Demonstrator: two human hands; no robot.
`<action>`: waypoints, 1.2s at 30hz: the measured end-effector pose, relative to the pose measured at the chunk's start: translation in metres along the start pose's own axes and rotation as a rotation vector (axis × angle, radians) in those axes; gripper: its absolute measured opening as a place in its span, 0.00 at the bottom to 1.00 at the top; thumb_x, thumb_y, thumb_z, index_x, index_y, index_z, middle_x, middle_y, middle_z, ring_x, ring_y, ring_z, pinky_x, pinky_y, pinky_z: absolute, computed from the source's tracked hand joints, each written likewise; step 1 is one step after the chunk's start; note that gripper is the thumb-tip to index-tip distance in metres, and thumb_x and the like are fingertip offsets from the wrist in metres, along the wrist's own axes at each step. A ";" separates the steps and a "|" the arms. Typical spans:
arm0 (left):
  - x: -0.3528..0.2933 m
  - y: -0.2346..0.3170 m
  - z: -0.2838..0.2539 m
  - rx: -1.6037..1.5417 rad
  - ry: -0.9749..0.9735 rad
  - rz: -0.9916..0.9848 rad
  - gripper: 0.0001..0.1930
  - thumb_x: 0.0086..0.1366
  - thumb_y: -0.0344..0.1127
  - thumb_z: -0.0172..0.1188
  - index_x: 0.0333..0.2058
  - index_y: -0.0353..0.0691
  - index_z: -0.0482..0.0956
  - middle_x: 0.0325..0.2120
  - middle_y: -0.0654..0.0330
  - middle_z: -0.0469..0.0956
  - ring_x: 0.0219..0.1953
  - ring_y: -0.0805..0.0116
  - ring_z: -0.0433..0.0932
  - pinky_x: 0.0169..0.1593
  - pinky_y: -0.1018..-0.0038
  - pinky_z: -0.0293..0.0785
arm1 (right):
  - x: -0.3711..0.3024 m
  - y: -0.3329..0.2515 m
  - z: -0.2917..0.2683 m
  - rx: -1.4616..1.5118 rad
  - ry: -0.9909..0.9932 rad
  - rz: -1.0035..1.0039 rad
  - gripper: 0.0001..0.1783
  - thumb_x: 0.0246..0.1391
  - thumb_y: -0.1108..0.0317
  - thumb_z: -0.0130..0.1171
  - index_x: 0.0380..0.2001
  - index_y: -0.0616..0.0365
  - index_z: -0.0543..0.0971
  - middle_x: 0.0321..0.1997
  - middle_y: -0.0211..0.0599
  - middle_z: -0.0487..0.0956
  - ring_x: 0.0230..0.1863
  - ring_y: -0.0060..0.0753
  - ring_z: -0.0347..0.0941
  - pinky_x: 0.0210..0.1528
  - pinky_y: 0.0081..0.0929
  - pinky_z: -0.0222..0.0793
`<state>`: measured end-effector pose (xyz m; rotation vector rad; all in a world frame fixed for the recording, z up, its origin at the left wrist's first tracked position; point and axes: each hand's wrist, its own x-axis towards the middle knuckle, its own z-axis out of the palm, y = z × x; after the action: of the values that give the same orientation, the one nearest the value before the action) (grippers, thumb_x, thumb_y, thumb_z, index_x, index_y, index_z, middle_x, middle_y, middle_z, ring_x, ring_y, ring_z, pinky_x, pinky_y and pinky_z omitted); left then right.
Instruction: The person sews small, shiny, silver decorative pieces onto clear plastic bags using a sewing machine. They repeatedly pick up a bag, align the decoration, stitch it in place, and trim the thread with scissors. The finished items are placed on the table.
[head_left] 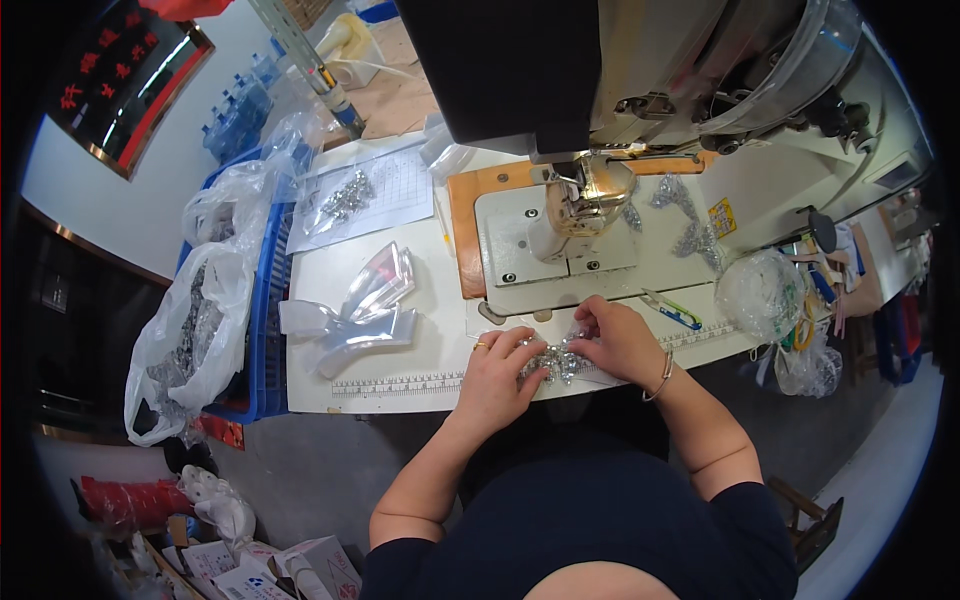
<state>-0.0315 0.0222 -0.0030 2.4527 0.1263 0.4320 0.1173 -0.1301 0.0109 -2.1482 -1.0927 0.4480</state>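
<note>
Head view: left hand [497,378] and right hand [615,342], fingers curled, flank 1 cluster of silvery beads [556,363] near front edge of white worktop [445,340]; cannot tell whether either grips.

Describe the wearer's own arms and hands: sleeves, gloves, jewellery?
Short dark navy sleeves, forearms bare, both hands ungloved. Left hand: a gold-coloured ring on one finger. Right hand: no ring visible; a thin, shiny metal bangle circles that wrist. No cables or markings to be seen on either arm.
</note>
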 end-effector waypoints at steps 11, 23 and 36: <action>-0.020 0.003 0.015 0.261 0.108 0.161 0.18 0.52 0.26 0.60 0.44 0.44 0.77 0.47 0.58 0.72 0.54 0.55 0.68 0.51 0.64 0.66 | -0.007 -0.002 0.003 0.007 0.102 -0.027 0.24 0.37 0.68 0.69 0.36 0.59 0.68 0.37 0.41 0.67 0.35 0.44 0.72 0.36 0.35 0.70; -0.021 0.016 0.021 0.250 0.065 0.137 0.18 0.54 0.32 0.60 0.45 0.37 0.74 0.48 0.55 0.72 0.54 0.60 0.69 0.52 0.65 0.66 | -0.013 0.001 0.009 -0.004 0.190 -0.102 0.18 0.38 0.71 0.69 0.32 0.59 0.71 0.36 0.39 0.68 0.33 0.40 0.70 0.36 0.30 0.69; -0.016 0.014 0.017 0.229 0.003 0.170 0.21 0.52 0.38 0.63 0.44 0.35 0.74 0.48 0.55 0.71 0.53 0.59 0.68 0.54 0.63 0.63 | -0.034 -0.009 0.010 -0.208 0.079 -0.396 0.20 0.42 0.67 0.64 0.41 0.56 0.75 0.46 0.35 0.72 0.52 0.43 0.66 0.51 0.34 0.65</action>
<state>-0.0413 -0.0017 -0.0113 2.7003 -0.0345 0.5199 0.0867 -0.1493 0.0103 -2.0306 -1.5304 0.0679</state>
